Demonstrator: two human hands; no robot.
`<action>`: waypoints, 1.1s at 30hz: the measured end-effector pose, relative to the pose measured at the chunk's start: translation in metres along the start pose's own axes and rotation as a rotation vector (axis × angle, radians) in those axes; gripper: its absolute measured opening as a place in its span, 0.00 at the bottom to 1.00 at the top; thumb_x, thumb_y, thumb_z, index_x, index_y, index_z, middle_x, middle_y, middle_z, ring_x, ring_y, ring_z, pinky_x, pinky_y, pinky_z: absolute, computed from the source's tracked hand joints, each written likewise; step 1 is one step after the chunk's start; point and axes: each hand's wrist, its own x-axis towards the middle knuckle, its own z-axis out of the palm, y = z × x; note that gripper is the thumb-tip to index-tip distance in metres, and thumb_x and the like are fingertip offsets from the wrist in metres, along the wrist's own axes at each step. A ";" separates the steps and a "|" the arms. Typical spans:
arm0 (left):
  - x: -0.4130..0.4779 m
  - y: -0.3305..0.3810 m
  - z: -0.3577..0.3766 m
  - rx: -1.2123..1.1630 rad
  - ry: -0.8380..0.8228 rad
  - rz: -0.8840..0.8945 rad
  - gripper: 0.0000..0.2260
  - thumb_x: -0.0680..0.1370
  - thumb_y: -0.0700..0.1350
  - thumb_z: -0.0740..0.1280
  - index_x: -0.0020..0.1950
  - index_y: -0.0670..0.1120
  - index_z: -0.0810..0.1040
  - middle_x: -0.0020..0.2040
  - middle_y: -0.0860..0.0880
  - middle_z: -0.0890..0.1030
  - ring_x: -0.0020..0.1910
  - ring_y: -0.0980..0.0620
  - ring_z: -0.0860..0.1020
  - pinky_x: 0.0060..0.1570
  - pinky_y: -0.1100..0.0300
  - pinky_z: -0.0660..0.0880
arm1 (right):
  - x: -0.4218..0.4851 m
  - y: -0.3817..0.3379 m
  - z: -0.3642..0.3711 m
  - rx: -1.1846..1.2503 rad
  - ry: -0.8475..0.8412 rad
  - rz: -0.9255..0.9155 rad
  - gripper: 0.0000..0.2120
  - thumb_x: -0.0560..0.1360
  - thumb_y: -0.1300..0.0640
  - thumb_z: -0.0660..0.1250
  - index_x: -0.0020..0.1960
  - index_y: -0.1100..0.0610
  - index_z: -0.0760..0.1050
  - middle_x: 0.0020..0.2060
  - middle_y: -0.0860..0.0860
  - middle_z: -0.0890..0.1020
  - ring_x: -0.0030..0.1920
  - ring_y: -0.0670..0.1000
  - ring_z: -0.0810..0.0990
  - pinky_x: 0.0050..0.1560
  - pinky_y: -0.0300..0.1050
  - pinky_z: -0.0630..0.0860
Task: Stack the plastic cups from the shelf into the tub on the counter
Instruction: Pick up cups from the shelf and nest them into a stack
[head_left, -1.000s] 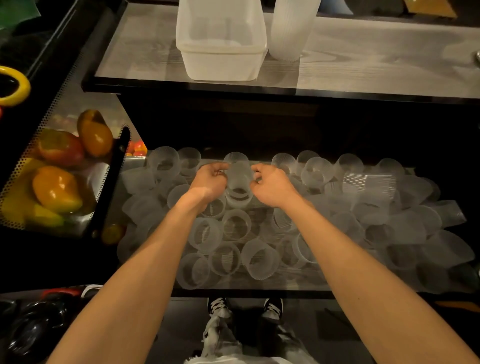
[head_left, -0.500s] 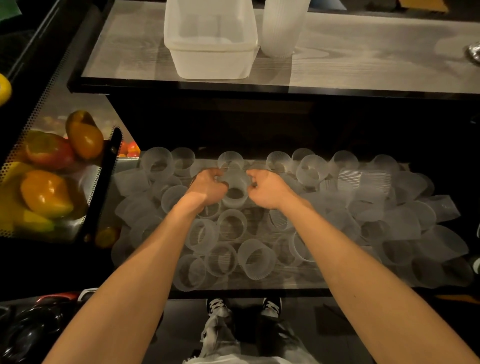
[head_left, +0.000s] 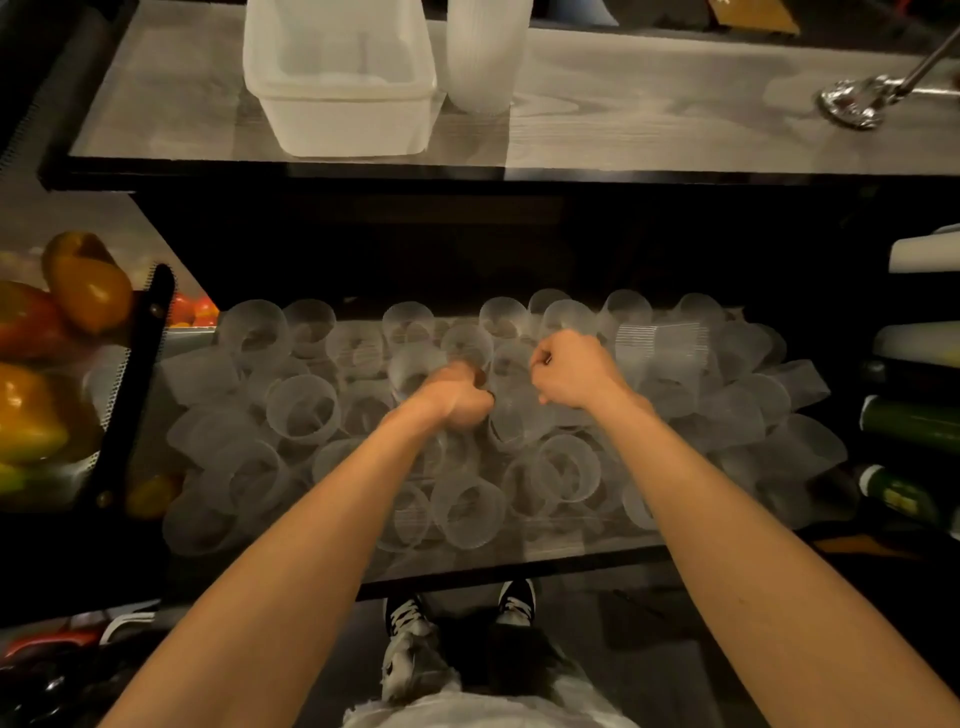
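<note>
Left hand (head_left: 457, 397) with its grip curled tight round a frosted plastic cup (head_left: 418, 371); the cup shows just beyond the knuckles, on the far left side of the fist, and its outline is blurred. Right hand (head_left: 576, 371) just beside it, a small gap between the two. The right hand's fingers are curled in too, but I cannot tell whether that grip holds a cup or nothing.

Both hands are low over a shelf (head_left: 519, 558) covered with loose cups (head_left: 301, 410), all translucent. Some stand mouth up and others lie on their sides, crowded edge to edge and overlapping. Both bare forearms reach in from the near edge.

Above and beyond the shelf runs a pale wood-grain bench (head_left: 649, 119). A white rectangular plastic tub (head_left: 343, 127) stands on the bench to the left of centre. Touching or just beside its right wall is a tall stack of nested cups (head_left: 485, 57), standing upright.

A shiny metal utensil (head_left: 852, 104) lies far right on the bench. Left of the shelf, yellow, orange and red peppers (head_left: 88, 291) sit in a perforated metal tray (head_left: 111, 384). Green bottles (head_left: 909, 423) lie at the right edge. A pair of black-and-white shoes (head_left: 514, 603) shows on the floor below.
</note>
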 end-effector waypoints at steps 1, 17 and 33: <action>0.002 0.001 0.006 0.020 -0.023 -0.008 0.20 0.79 0.45 0.65 0.71 0.43 0.75 0.66 0.42 0.78 0.63 0.42 0.77 0.62 0.50 0.76 | -0.004 0.005 -0.001 -0.005 -0.026 0.006 0.12 0.76 0.64 0.61 0.46 0.56 0.83 0.36 0.52 0.86 0.45 0.51 0.85 0.48 0.47 0.81; 0.008 0.007 0.012 -0.106 0.092 0.074 0.22 0.78 0.37 0.62 0.73 0.44 0.75 0.69 0.45 0.77 0.67 0.46 0.76 0.62 0.57 0.74 | -0.017 0.019 0.004 0.321 -0.057 0.037 0.17 0.80 0.62 0.62 0.68 0.57 0.77 0.52 0.50 0.82 0.44 0.51 0.83 0.42 0.44 0.81; -0.018 -0.045 -0.047 -0.699 0.451 -0.025 0.10 0.76 0.44 0.64 0.50 0.53 0.83 0.48 0.47 0.86 0.47 0.47 0.84 0.51 0.45 0.84 | -0.007 -0.061 0.020 0.526 -0.069 -0.105 0.17 0.83 0.61 0.59 0.69 0.55 0.78 0.54 0.53 0.85 0.58 0.62 0.83 0.61 0.64 0.79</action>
